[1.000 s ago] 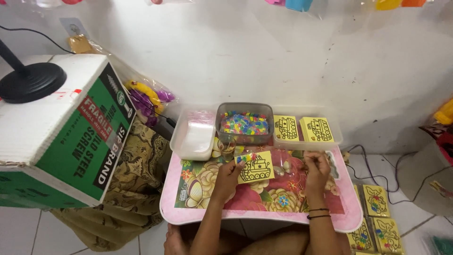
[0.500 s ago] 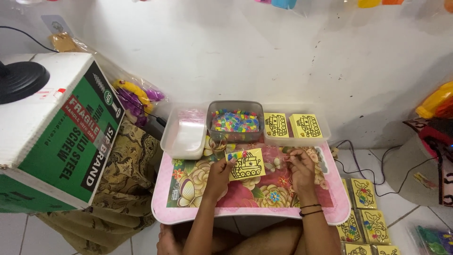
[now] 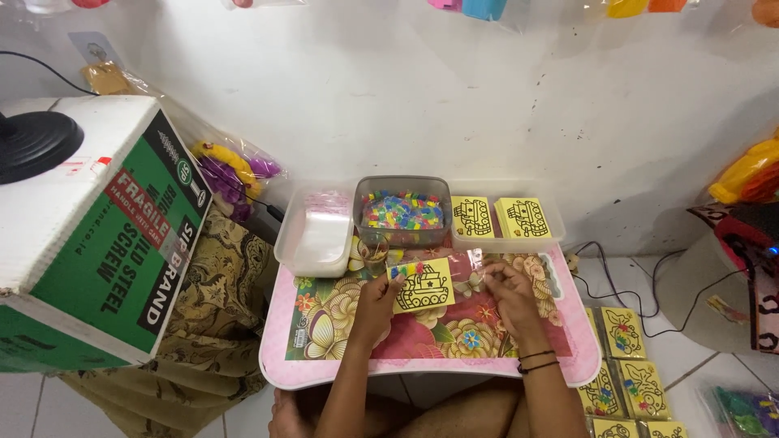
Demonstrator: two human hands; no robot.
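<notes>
- Where the pink floral tray table [image 3: 324,369] meets us, its near rim shows bare; our forearms cross it in the middle.
- We note open floral surface to the left of our left hand [image 3: 375,302] and some to the right of our right hand [image 3: 507,294].
- Left of the table a large green and white cardboard box [image 3: 97,235] stands close, with patterned cloth [image 3: 215,324] filling the gap between them.
- At the far edge three containers sit in a row near the white wall [image 3: 406,97], leaving little room behind them.
- Clear tub [image 3: 315,235], far left: it holds a stack of clear plastic sleeves.
- Grey tub [image 3: 403,212], middle: it is filled with small mixed-colour pieces, too small to tell apart.
- Clear tray [image 3: 503,221], far right: it holds two stacks of yellow cards with black line drawings.
- More yellow cards [image 3: 623,357], some coloured, lie on the floor right of the table.
- Yellow card [image 3: 423,285]: it lies on the table between our hands, just in front of the grey tub, tilted slightly; it bears a black tank-like outline and a strip of coloured bits along its upper left corner.
- A clear sleeve seems to cover the card; glare makes this uncertain.
- Left hand: fingers closed on the card's left edge.
- Right hand: fingertips pinched at the card's right side, on the sleeve edge as far as we can tell.
</notes>
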